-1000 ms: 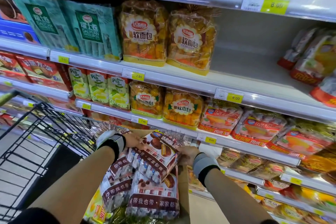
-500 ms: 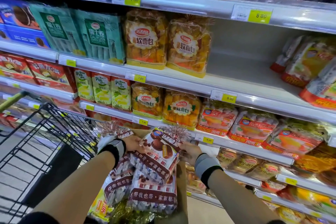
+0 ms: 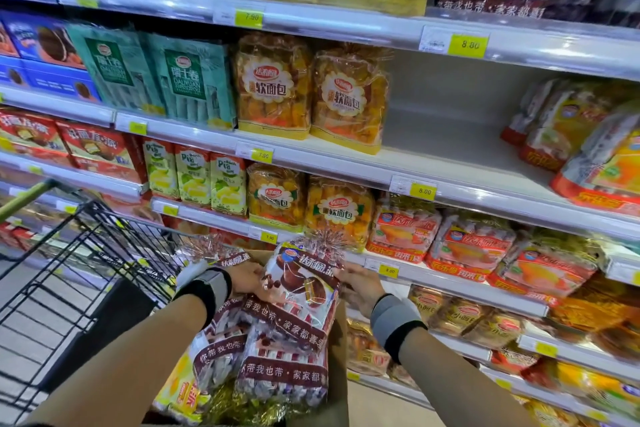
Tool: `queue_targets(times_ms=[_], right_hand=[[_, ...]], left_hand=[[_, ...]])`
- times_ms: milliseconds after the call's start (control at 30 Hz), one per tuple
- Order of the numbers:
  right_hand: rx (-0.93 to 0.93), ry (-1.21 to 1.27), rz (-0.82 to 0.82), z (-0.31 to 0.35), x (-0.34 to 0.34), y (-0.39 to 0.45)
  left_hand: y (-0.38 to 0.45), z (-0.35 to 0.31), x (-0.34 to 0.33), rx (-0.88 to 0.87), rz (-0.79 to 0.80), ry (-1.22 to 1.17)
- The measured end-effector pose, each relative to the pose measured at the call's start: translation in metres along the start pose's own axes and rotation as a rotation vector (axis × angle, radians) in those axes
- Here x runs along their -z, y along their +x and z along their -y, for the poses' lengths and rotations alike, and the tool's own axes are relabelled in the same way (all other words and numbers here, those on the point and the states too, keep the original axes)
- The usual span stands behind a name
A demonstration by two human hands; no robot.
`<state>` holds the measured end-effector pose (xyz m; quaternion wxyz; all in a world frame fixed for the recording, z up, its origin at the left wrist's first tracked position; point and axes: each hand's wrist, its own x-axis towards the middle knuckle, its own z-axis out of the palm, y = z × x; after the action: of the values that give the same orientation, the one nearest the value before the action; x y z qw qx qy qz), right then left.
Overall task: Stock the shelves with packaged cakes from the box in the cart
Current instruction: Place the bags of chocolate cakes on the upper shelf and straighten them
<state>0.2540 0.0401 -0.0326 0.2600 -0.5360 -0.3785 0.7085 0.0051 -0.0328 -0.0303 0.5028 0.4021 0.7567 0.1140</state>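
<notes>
The shelves [image 3: 433,163] stood ahead of you, the cart [image 3: 79,263] at left. Over its box [image 3: 337,357], your left hand [image 3: 247,279] and right hand [image 3: 360,282] gripped a brown cake bag [image 3: 298,291] by its sides.

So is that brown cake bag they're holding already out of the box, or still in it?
Partly out. Both hands, left hand and right hand, hold the cake bag raised above the other bags still in the box.

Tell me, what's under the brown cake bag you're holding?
Under the brown cake bag, held by both hands, left and right, lie more brown cake bags in the cardboard box. Anything deeper is covered.
</notes>
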Motion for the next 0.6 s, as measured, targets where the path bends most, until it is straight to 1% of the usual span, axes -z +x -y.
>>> queue_targets(times_ms=[167, 333, 433, 533, 600], right_hand=[[0.118, -0.026, 0.057, 0.008, 0.008, -0.014], [0.274, -0.096, 0.015, 0.021, 0.005, -0.024], [0.378, -0.148, 0.016, 0.031, 0.006, -0.033], [0.452, -0.196, 0.018, 0.038, 0.01, -0.039], [0.51, -0.213, 0.014, 0.045, 0.012, -0.044]], left_hand=[[-0.008, 0.004, -0.007, -0.095, -0.043, 0.018], [-0.029, -0.011, -0.014, -0.239, -0.083, 0.054], [-0.026, -0.008, -0.012, -0.315, -0.128, 0.083], [0.008, 0.009, -0.002, -0.345, -0.147, 0.05], [-0.007, -0.004, 0.0, -0.349, -0.186, 0.057]])
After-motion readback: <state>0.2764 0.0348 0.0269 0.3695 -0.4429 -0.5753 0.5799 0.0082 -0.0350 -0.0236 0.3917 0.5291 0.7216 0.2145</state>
